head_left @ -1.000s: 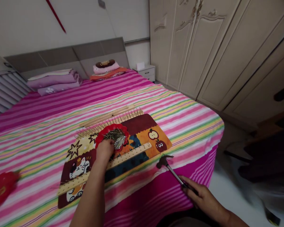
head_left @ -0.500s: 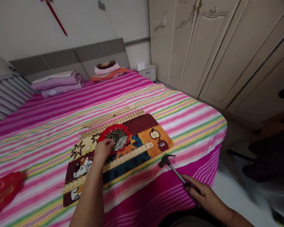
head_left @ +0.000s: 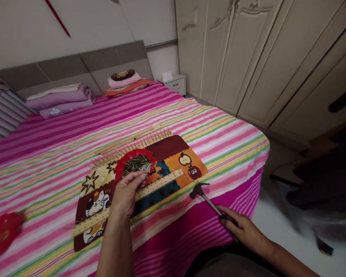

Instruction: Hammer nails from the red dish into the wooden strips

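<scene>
My right hand (head_left: 238, 223) is closed around the handle of a claw hammer (head_left: 212, 204), its dark head low over the bed's near edge. My left hand (head_left: 128, 192) is pinched closed at the near rim of a red scalloped bowl (head_left: 118, 166) full of metal nails (head_left: 137, 163). Whatever lies between its fingertips is too small to make out. Beneath that hand runs a pale wooden strip (head_left: 158, 184) with a row of small holes and a few nails at its ends. A second strip (head_left: 121, 156), bristling with upright nails, lies behind the bowl.
A patterned mat (head_left: 170, 150) lies under the bowl and near strip on the striped bed (head_left: 219, 134). More bare wood (head_left: 127, 138) lies farther back. A red object (head_left: 4, 232) rests at left. Folded bedding (head_left: 60, 100) lies by the headboard; wardrobes (head_left: 219, 57) stand at right.
My left hand has drawn back from the nails in the bowl toward the near wooden strip, fingers still pinched. My right hand keeps its hold on the hammer. The view has shifted slightly.
</scene>
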The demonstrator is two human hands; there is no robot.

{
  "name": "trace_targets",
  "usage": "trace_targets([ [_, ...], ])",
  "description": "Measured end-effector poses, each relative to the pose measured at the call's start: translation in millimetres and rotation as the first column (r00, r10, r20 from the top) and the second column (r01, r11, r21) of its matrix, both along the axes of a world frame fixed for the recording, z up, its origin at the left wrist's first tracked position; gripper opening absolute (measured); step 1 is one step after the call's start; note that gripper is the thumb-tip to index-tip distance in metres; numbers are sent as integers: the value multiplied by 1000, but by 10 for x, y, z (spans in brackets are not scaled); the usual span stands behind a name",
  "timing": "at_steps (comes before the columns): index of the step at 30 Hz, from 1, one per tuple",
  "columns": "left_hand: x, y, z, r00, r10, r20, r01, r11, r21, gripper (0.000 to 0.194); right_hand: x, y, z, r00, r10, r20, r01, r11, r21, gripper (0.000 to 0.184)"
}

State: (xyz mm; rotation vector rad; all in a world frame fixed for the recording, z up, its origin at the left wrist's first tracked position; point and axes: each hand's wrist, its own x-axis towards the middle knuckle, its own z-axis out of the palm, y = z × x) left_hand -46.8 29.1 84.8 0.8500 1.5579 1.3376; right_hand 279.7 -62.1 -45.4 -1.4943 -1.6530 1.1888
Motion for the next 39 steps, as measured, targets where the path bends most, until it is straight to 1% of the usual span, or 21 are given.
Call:
trace_targets([
  [2, 141, -39, -136, 999, -34, -39, 34, 999, -1, 44, -6, -8, 4, 1000, 8, -13, -8, 1000, -16, 47],
  [5, 378, -69, -379, 986, -66, -151, 65, 998, -11, 38, -11, -19, -2, 999, 5, -34, -7, 999, -40, 47],
  [7, 521, -71, -510, 972, -39, -232, 33, 999, -31, 30, -13, -23, -9, 999, -2, -51, -1, 998, -57, 47],
  [10, 673, -52, -628, 939, 28, -343, -47, 998, -47, 22, -16, -23, -13, 998, 11, -69, -16, 997, -79, 47],
  [12, 730, -31, -674, 905, 63, -420, -77, 997, -15, 21, -17, -20, -12, 998, 17, -66, -22, 997, -79, 47],
  [15, 767, -3, -739, 858, 93, -505, -90, 995, 32, 22, -15, -20, -10, 999, 18, -51, -21, 998, -63, 47],
  [19, 773, 15, -808, 838, 116, -533, -114, 993, 38, 23, -8, -28, -18, 1000, 9, -23, -10, 999, -36, 46],
  [23, 766, 27, -835, 825, 121, -552, -124, 992, 32, 22, -1, -24, -34, 1000, 15, -19, -15, 1000, 6, 43],
  [27, 766, 42, -868, 799, 100, -593, -83, 995, 55, 23, 2, -21, -55, 1000, 15, -2, -15, 1000, 27, 42],
  [30, 775, 50, -896, 754, 86, -651, -49, 996, 76, 24, 1, -32, -39, 1000, 7, 19, -8, 999, 51, 42],
  [32, 783, 50, -913, 712, 95, -695, -39, 995, 96, 24, -4, -43, 16, 999, 16, 32, -19, 997, 79, 42],
  [34, 790, 46, -932, 678, 107, -728, -23, 992, 125, 25, -18, -53, 124, 999, 34, 40, -38, 994, 101, 42],
  [36, 794, 40, -952, 654, 115, -747, 2, 988, 154, 25, -46, -50, 283, 997, 56, 47, -62, 990, 129, 43],
  [39, 797, 34, -982, 621, 121, -774, 27, 984, 176, 24, -118, 16, 578, 992, 104, 73, -118, 967, 226, 44],
])
